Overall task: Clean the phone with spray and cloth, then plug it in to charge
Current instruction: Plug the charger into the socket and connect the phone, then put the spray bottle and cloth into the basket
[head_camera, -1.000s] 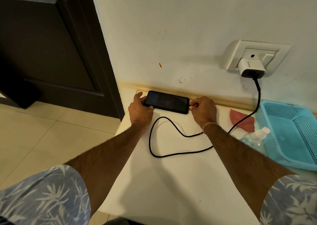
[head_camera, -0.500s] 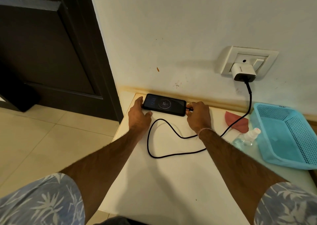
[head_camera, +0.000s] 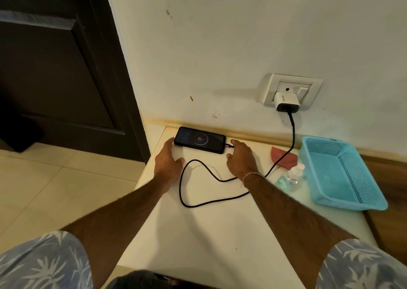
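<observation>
Phone lies flat btwn left hand & right hand, both relaxed.

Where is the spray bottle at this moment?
In the head view, the spray bottle is on the right part of the white table. It sits just in front of the red cloth and beside the blue basket, by its left wall.

Glossy phone, perforated plastic basket
</observation>
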